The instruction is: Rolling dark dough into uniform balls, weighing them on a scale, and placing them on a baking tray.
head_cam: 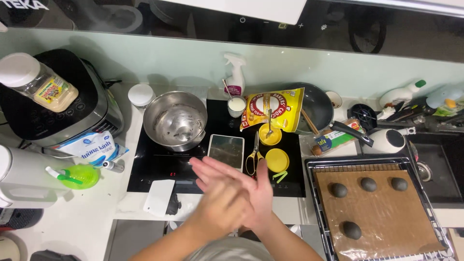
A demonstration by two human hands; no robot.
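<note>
Here we press our left hand [220, 200] flat against our right hand [258, 195], palms together, fingers straight; whatever sits between them is hidden, so we cannot tell what the grip encloses. To shape evenly, we judge light, steady pressure with circling palms works best. The dark dough balls [368, 184] lie on the baking tray [321, 208], well apart to our right.
</note>
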